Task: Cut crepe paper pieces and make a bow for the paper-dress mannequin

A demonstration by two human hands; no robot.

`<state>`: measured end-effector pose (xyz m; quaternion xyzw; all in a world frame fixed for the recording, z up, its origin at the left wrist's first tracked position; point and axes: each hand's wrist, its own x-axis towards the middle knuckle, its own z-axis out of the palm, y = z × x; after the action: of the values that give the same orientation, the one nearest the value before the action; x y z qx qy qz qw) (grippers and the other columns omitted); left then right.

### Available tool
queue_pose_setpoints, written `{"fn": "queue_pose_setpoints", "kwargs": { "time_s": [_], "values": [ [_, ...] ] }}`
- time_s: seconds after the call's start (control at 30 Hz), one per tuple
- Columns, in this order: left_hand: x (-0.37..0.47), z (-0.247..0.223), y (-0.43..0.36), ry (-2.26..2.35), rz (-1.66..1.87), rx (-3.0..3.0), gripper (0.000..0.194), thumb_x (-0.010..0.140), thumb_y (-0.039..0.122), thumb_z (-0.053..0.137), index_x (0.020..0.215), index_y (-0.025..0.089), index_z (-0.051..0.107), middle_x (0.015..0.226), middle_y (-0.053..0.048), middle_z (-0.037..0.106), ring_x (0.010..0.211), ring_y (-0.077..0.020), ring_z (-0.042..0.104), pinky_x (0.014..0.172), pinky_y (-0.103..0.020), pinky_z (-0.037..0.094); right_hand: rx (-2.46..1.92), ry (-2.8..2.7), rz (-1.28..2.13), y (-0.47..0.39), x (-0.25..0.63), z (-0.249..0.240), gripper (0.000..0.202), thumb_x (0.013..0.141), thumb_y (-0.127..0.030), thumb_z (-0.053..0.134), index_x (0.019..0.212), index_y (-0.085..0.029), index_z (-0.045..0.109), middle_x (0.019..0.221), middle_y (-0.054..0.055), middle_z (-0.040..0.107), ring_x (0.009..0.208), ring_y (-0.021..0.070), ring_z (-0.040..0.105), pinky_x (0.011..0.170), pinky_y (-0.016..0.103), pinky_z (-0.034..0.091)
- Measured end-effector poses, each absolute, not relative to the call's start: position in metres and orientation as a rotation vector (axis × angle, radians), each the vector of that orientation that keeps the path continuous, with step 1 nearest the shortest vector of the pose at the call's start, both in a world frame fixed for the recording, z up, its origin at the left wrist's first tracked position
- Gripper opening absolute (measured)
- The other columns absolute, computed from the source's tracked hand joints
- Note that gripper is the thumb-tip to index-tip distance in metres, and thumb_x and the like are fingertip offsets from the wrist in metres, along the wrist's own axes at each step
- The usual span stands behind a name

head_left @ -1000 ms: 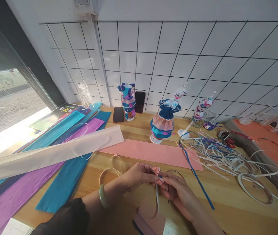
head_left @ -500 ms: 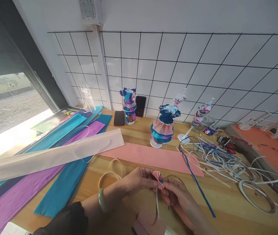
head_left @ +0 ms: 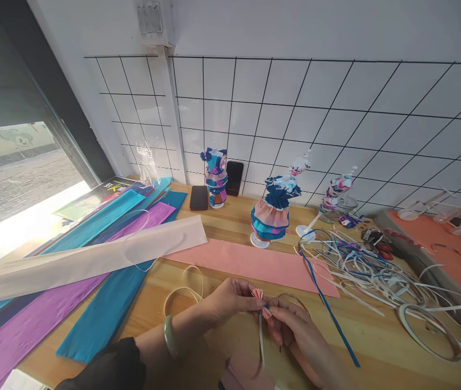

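A small pleated pink paper bow (head_left: 258,294), fanned at its ends, is pinched between my two hands near the front of the table. My left hand (head_left: 232,300), with a pale green bangle (head_left: 169,336) on its wrist, grips the bow from the left. On the other side, my right hand (head_left: 291,319) has thumb and fingertips closed at the lower fan, where a bit of blue shows. A narrow white strip (head_left: 261,341) hangs down from the bow's middle. Below the hands lies a folded pink paper piece (head_left: 250,368), partly cut off by the frame's edge.
Crepe paper lengths in teal (head_left: 124,303), purple (head_left: 51,319), cream (head_left: 92,260) and pink (head_left: 250,262) cover the left and middle. A ruffled dress form (head_left: 273,214) stands behind. Tangled strips (head_left: 368,265) lie on the right, near an orange-topped box (head_left: 449,238). Two phones (head_left: 199,198) are at the wall.
The bow has turned slightly in my fingers, so its upper fan looks narrower. Both hands keep their hold in nearly the same place. The view has shifted a little.
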<state>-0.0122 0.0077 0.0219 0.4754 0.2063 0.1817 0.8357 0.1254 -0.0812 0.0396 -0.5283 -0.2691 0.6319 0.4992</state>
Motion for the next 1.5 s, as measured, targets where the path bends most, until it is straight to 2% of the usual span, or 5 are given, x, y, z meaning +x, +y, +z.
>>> {"fn": "queue_pose_setpoints", "kwargs": {
  "time_s": [0.3,0.57,0.9,1.13,1.5],
  "values": [
    [-0.012,0.017,0.008,0.428,0.408,1.021,0.027,0.063,0.035,0.074,0.069,0.010,0.065,0.070,-0.003,0.063,0.066,-0.0101,0.053,0.070,-0.024,0.040,-1.161,-0.620,1.585,-0.084,0.124,0.043,0.023,0.071,-0.031,0.067,0.056,-0.015,0.058,0.052,-0.003,0.047,0.044,0.0059,0.039,0.044,0.020,0.029],
    [-0.013,0.021,0.009,0.347,0.359,1.017,0.036,0.062,0.040,0.074,0.081,0.010,0.067,0.082,-0.007,0.065,0.074,-0.0136,0.056,0.071,-0.025,0.041,-1.069,-0.552,1.630,-0.084,0.128,0.040,0.025,0.072,-0.032,0.066,0.059,-0.015,0.055,0.051,-0.005,0.040,0.044,0.0055,0.036,0.045,0.021,0.026],
    [-0.009,0.014,0.009,0.383,0.403,1.006,0.038,0.058,0.031,0.078,0.087,0.011,0.064,0.081,-0.008,0.065,0.070,-0.0125,0.056,0.070,-0.026,0.043,-1.047,-0.508,1.664,-0.084,0.131,0.030,0.026,0.079,-0.031,0.063,0.061,-0.018,0.048,0.047,-0.009,0.032,0.040,0.0046,0.030,0.044,0.022,0.020],
    [-0.010,0.014,0.011,0.382,0.379,1.005,0.039,0.059,0.031,0.078,0.090,0.012,0.065,0.075,-0.004,0.063,0.063,-0.0089,0.054,0.064,-0.022,0.042,-0.996,-0.447,1.681,-0.083,0.133,0.026,0.024,0.078,-0.029,0.063,0.061,-0.017,0.051,0.047,-0.008,0.035,0.040,0.0042,0.030,0.044,0.022,0.020],
    [-0.012,0.013,0.012,0.362,0.338,1.008,0.038,0.059,0.028,0.078,0.091,0.012,0.066,0.075,-0.003,0.061,0.067,-0.0084,0.053,0.066,-0.021,0.041,-0.967,-0.369,1.709,-0.084,0.131,0.032,0.023,0.071,-0.026,0.067,0.056,-0.017,0.051,0.046,-0.007,0.036,0.039,0.0040,0.030,0.043,0.023,0.020]
  ]
}}
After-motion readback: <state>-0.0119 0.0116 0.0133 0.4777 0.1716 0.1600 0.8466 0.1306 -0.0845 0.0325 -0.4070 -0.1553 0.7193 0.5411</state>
